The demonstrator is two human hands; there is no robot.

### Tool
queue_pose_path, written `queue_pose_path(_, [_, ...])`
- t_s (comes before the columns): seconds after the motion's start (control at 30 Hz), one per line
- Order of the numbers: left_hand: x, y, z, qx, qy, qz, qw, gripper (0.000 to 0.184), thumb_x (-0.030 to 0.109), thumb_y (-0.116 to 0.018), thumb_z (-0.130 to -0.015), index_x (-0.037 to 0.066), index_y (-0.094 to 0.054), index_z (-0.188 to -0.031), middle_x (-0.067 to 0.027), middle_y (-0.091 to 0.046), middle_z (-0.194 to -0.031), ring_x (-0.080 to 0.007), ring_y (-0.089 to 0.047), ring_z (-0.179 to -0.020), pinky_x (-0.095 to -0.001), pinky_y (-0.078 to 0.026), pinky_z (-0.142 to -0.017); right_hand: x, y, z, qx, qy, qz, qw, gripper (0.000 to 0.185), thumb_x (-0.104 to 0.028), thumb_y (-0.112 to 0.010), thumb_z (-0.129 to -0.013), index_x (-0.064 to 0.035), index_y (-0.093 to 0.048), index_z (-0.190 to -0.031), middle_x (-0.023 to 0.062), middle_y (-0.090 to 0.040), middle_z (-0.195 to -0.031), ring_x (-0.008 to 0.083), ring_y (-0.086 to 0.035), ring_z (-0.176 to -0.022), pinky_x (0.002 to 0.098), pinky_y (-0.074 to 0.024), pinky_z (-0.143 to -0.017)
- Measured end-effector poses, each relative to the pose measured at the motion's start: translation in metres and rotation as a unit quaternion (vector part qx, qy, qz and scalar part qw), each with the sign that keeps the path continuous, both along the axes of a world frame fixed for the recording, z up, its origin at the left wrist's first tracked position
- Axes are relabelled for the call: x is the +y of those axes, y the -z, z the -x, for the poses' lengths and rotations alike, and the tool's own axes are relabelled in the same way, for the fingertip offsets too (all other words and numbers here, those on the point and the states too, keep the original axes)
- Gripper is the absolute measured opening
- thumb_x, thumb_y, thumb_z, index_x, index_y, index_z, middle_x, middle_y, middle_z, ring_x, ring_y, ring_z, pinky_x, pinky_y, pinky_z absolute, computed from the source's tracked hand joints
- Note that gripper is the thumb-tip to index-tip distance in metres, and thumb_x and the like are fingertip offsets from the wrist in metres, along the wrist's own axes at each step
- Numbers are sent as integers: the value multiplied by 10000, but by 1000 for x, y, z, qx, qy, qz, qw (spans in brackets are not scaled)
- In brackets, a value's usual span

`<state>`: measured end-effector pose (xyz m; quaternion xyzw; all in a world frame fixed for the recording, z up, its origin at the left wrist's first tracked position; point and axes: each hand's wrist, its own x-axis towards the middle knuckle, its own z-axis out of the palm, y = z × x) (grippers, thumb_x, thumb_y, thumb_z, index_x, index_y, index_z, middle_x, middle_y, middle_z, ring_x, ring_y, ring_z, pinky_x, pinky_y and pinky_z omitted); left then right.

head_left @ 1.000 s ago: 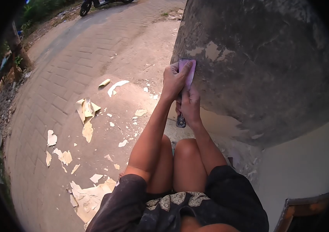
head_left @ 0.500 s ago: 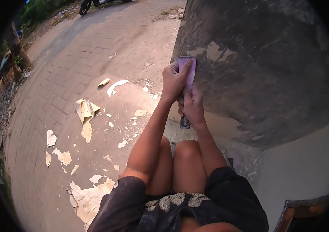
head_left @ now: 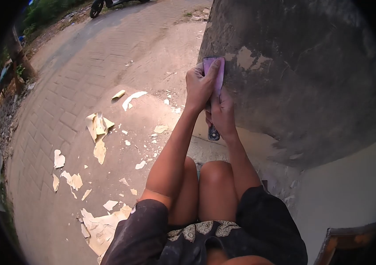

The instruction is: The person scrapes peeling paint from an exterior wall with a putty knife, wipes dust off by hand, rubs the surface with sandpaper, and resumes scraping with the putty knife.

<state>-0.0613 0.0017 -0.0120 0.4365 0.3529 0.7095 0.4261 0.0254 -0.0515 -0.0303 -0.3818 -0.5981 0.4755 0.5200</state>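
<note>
Both hands are closed on 1 scraper (head_left: 215, 78), held blade up at 12 o'clock from the 2 knees (head_left: 213, 174). The left hand (head_left: 200, 88) is curled at the blade, thumb flat on its purple face. The right hand (head_left: 222, 110) is wrapped around the scraper below that, the dark handle end poking out beneath. The blade overlaps the dark wall (head_left: 302, 84) in view; I can't tell if they touch. A pale bare patch (head_left: 250, 59) lies at 2 o'clock from it. From the knees, crumpled flakes (head_left: 99, 126) lie at 10 o'clock on the ground (head_left: 71, 141), a larger broken sheet (head_left: 102, 225) at 8, and a motorbike (head_left: 97, 8) stands at 11.
</note>
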Motion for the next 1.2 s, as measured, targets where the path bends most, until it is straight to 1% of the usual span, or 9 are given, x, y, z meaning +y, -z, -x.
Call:
queue_pose_path(0.13, [-6,23,-8,12,-20,19,1000,386,335,-681,-895,-11,-665,-725,22,-573,-604,-35,-452,-567,-247,-384,-490,-13,9,-5,9,3,49,999,237,-254,-383,-1042,-51,-474,-961,-21,-407,-547,56,-368,-356,245,-329,-324])
queue_pose_path(0.17, [-6,19,-8,17,-37,18,999,393,332,-681,-893,-7,-651,-697,30,-554,-590,-30,-443,-560,-248,-374,-484,-12,9,-4,12,4,36,999,224,-236,-393,-1037,-40,-476,-968,-19,-419,-548,57,-375,-358,248,-325,-323])
queue_pose_path(0.33, [-10,20,-9,10,-6,23,1000,409,334,-683,-889,-9,-638,-672,28,-525,-560,-35,-421,-545,-256,-352,-469,-18,2,-4,7,21,41,999,191,-187,-414,-1022,-18,-482,-963,-12,-439,-543,60,-391,-356,258,-315,-316])
queue_pose_path(0.57, [-9,13,-10,41,-40,17,998,434,336,-682,-891,4,-599,-624,28,-507,-539,-39,-405,-528,-265,-339,-456,-13,8,-11,7,15,29,999,214,-203,-418,-1024,-32,-468,-906,-22,-421,-525,60,-392,-355,261,-306,-314])
queue_pose_path(0.63, [-8,14,-11,20,-28,15,999,438,340,-684,-889,5,-597,-621,24,-511,-538,-41,-409,-526,-268,-340,-455,-11,5,-11,3,10,22,1000,223,-213,-421,-1026,-38,-460,-891,-28,-412,-522,57,-386,-356,260,-305,-314])
queue_pose_path(0.77, [-5,12,-11,-6,-20,6,1000,442,335,-688,-885,3,-590,-609,23,-514,-533,-41,-415,-522,-271,-340,-451,-14,-2,-10,15,5,58,998,228,-224,-422,-1027,-44,-449,-889,-33,-399,-516,53,-378,-356,259,-306,-316])
queue_pose_path(0.87, [-4,11,-10,22,-38,8,999,433,320,-686,-885,0,-592,-608,26,-512,-532,-39,-415,-523,-270,-338,-449,-13,-5,-10,23,-8,52,998,225,-228,-422,-1028,-42,-449,-904,-33,-401,-518,51,-374,-355,257,-309,-318])
queue_pose_path(0.97, [-7,8,-6,55,-26,16,998,343,327,-667,-909,6,-675,-788,20,-596,-657,-27,-493,-572,-212,-388,-492,-14,-6,-9,20,-10,50,999,214,-219,-419,-1027,-37,-456,-920,-32,-403,-522,51,-375,-357,255,-314,-319])
queue_pose_path(1.2, [-6,6,-7,56,-40,29,997,349,331,-676,-898,4,-674,-775,15,-594,-651,-37,-493,-571,-218,-390,-494,-14,-12,-6,24,-8,44,999,181,-176,-409,-1021,-31,-463,-927,-20,-424,-550,52,-396,-371,254,-325,-323])
